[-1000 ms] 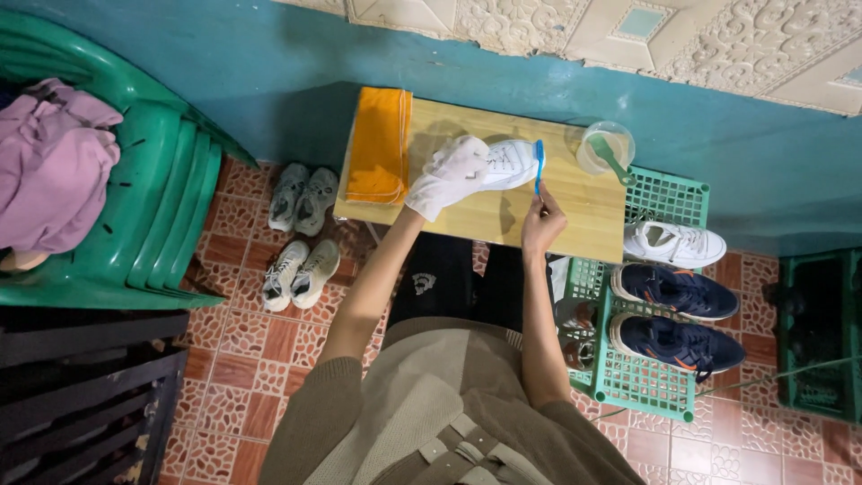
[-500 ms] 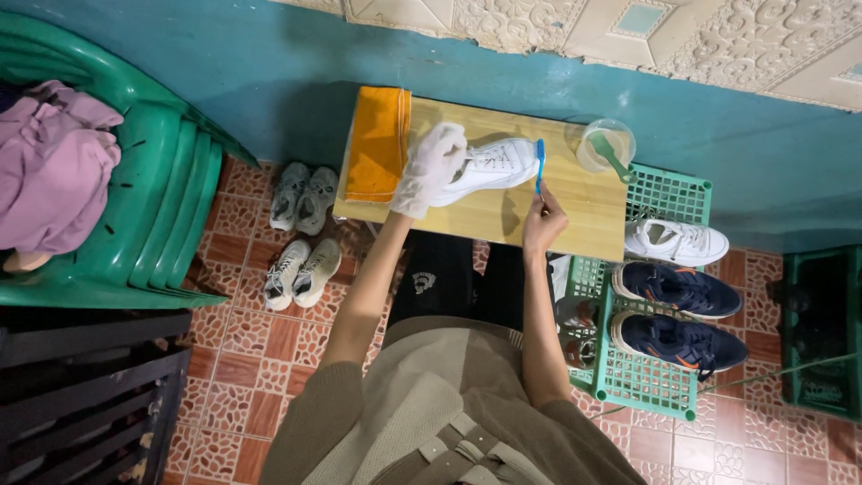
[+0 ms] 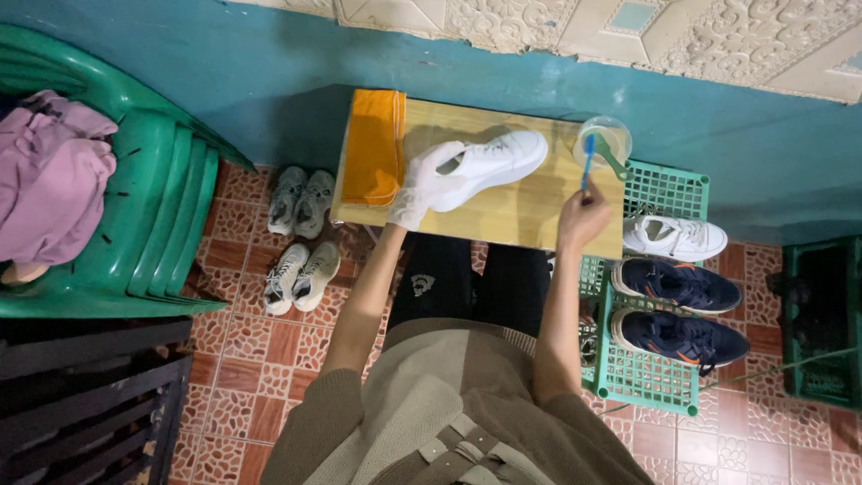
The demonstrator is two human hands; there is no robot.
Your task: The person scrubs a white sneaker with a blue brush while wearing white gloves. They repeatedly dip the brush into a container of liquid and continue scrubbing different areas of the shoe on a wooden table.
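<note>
Gloved left hand (image 3: 422,184) is gripping the white lace-up sneaker (image 3: 489,162) mid small wooden table (image 3: 512,211), bare wood all around; right hand (image 3: 582,220) is pinching a blue toothbrush (image 3: 587,160) over the clear plastic cup (image 3: 603,144) at the table's far corner.

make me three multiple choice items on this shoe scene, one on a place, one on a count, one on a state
1. Where is the brush head?
A. over the cup
B. on the orange cloth
C. on the floor

2. How many shoes sit on the green rack?
A. one
B. three
C. five

3. What is the left hand doing?
A. hanging free
B. holding the white shoe
C. lifting the cup

Answers:
1. A, the right hand holds the blue brush with its head at the cup on the table, far from the orange cloth.
2. B, one white and two dark blue shoes lie there.
3. B, the gloved hand is tucked into the heel of the white shoe.
</note>
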